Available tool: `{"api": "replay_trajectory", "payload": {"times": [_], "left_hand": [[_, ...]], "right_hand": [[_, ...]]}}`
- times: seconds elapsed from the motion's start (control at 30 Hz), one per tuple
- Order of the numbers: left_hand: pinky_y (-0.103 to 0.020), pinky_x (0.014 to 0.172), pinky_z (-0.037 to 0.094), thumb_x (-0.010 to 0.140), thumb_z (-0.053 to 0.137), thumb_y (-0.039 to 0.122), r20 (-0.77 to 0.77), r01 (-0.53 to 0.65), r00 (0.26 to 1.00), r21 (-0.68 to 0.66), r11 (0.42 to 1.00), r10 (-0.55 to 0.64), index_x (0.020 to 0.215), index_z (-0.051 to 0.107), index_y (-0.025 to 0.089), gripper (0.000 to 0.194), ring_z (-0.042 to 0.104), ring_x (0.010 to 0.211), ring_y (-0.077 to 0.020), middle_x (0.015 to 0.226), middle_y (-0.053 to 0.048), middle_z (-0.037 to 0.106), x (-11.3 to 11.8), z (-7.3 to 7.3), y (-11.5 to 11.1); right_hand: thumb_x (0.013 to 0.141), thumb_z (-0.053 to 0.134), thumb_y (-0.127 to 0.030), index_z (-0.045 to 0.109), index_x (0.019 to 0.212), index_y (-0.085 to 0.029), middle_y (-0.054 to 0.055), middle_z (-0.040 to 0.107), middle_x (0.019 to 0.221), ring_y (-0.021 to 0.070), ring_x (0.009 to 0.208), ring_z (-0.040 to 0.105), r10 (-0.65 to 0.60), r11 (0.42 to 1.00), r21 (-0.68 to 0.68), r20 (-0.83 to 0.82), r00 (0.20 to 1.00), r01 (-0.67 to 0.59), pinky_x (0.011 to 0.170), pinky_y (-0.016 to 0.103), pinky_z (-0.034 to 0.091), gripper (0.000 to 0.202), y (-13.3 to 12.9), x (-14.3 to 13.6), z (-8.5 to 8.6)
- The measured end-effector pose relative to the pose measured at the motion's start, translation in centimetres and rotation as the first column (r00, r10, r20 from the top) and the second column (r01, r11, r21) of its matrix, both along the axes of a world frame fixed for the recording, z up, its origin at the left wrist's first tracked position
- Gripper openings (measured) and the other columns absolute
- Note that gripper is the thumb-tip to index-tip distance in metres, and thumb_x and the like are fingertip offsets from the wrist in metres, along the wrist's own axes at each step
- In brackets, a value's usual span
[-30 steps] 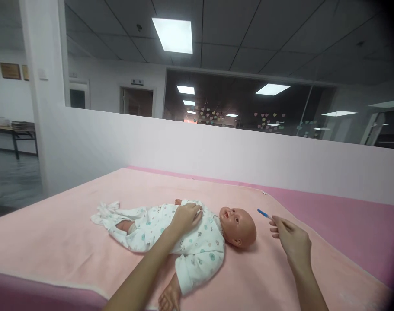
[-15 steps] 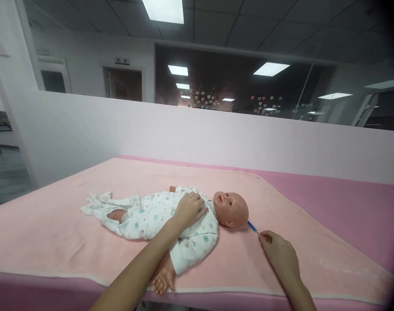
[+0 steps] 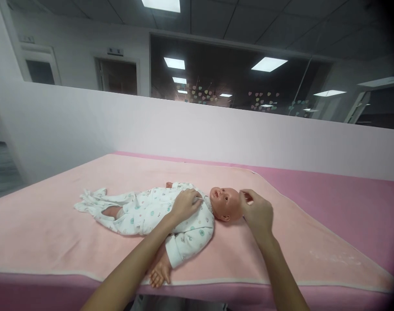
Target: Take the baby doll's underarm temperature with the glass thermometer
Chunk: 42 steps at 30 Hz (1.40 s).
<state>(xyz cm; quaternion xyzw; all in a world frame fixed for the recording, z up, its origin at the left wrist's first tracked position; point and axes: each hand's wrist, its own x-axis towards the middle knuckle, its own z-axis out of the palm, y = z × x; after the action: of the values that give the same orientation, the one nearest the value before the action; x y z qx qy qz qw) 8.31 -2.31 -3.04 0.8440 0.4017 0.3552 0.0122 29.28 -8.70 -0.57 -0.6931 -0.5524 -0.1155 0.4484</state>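
A bald baby doll (image 3: 223, 206) in a white patterned outfit lies on its back, head toward the right. My left hand (image 3: 186, 204) rests on the doll's chest with its fingers curled. A thin white strip (image 3: 199, 198) shows at those fingertips. Beside the crown of the doll's head is my right hand (image 3: 257, 209), thumb and fingers brought together in a pinch. What that pinch holds, if anything, is hidden. A small dark sliver (image 3: 244, 217) peeks out below the right hand near the head; I cannot tell whether it is the blue stick.
Under the doll a peach blanket (image 3: 70, 242) covers much of a pink padded table (image 3: 320, 190). The doll's near arm ends in a hand (image 3: 160, 273) at the front edge. A low white wall (image 3: 216, 134) runs behind, with a dark window (image 3: 229, 73) above it.
My right hand has moved up and left to the doll's head. The blue stick that showed in its fingers is now largely out of sight. The left hand remains on the chest.
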Motion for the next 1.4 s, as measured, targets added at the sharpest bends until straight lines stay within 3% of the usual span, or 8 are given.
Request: {"api": "replay_trajectory", "payload": {"times": [0.13,0.23,0.33,0.53,0.73,0.93,1.03,1.4], "left_hand": [[-0.029,0.072,0.041,0.077,0.046,0.025,0.087,0.017,0.996,-0.092,0.996,-0.009,0.081,0.061,0.019,0.017,0.055,0.079,-0.0180,0.083,-0.002,0.063,-0.2,0.0,0.4],[-0.029,0.067,0.042,0.073,0.046,0.021,0.097,0.018,0.995,-0.102,0.995,-0.008,0.079,0.059,0.019,0.015,0.055,0.074,-0.0178,0.079,-0.002,0.062,-0.2,-0.2,0.7],[-0.028,0.062,0.041,0.069,0.044,0.014,0.090,-0.004,0.996,-0.093,0.996,0.012,0.073,0.056,0.018,0.013,0.054,0.068,-0.0173,0.074,-0.002,0.061,-0.2,-0.4,0.8],[-0.027,0.064,0.041,0.072,0.042,0.017,0.130,0.066,0.990,-0.150,0.986,-0.046,0.080,0.057,0.019,0.018,0.056,0.071,-0.0171,0.080,-0.001,0.064,-0.3,-0.3,0.7],[-0.026,0.069,0.043,0.073,0.043,0.019,0.261,0.138,0.962,-0.235,0.962,-0.074,0.083,0.061,0.021,0.020,0.057,0.076,-0.0162,0.081,0.000,0.065,-0.4,-0.5,1.2],[-0.026,0.069,0.045,0.073,0.047,0.020,0.530,0.405,0.832,-0.377,0.833,-0.165,0.087,0.065,0.015,0.023,0.059,0.076,-0.0168,0.080,-0.004,0.066,-0.8,-0.8,2.2],[-0.028,0.072,0.045,0.073,0.051,0.022,0.574,0.466,0.798,-0.396,0.791,-0.183,0.088,0.067,0.012,0.024,0.060,0.079,-0.0189,0.083,-0.006,0.067,-1.1,-1.0,2.6],[-0.029,0.084,0.042,0.074,0.046,0.015,0.498,0.384,0.849,-0.354,0.852,-0.176,0.098,0.067,0.017,0.032,0.059,0.090,-0.0190,0.094,-0.003,0.068,-1.1,-0.9,2.4]], "right_hand": [[0.082,0.041,-0.024,0.064,0.082,-0.019,0.004,0.065,0.072,0.0154,0.066,0.057,0.231,0.942,0.204,0.183,0.956,-0.267,0.060,0.024,0.036,0.023,3.0,-5.2,0.1],[0.083,0.041,-0.020,0.062,0.079,-0.018,0.004,0.063,0.068,0.0156,0.065,0.055,0.340,0.889,0.186,0.347,0.874,-0.420,0.062,0.026,0.035,0.022,4.8,-7.8,-1.2],[0.084,0.040,-0.017,0.060,0.079,-0.018,0.004,0.062,0.069,0.0160,0.068,0.054,0.395,0.861,0.168,0.373,0.840,-0.480,0.065,0.027,0.035,0.021,5.6,-8.8,-2.8],[0.080,0.035,-0.008,0.057,0.084,-0.016,0.005,0.059,0.076,0.0158,0.071,0.052,0.455,0.822,0.207,0.320,0.831,-0.530,0.066,0.026,0.038,0.025,5.6,-8.6,-5.1],[0.074,0.036,-0.005,0.053,0.078,-0.016,0.006,0.055,0.076,0.0179,0.075,0.049,0.445,0.837,0.195,0.301,0.843,-0.512,0.070,0.028,0.040,0.020,5.1,-9.1,-5.8],[0.072,0.039,-0.007,0.051,0.092,-0.016,0.008,0.053,0.087,0.0195,0.083,0.050,0.512,0.798,0.222,0.240,0.825,-0.560,0.073,0.031,0.043,0.025,4.7,-9.4,-5.8],[0.073,0.039,-0.007,0.051,0.091,-0.017,0.007,0.052,0.087,0.0193,0.082,0.050,0.539,0.785,0.253,0.173,0.824,-0.566,0.070,0.031,0.044,0.024,4.8,-9.6,-5.9],[0.083,0.037,-0.010,0.049,0.088,-0.018,0.005,0.052,0.084,0.0177,0.081,0.049,0.554,0.783,0.285,0.081,0.828,-0.552,0.073,0.032,0.043,0.015,5.1,-9.7,-6.0]]}}
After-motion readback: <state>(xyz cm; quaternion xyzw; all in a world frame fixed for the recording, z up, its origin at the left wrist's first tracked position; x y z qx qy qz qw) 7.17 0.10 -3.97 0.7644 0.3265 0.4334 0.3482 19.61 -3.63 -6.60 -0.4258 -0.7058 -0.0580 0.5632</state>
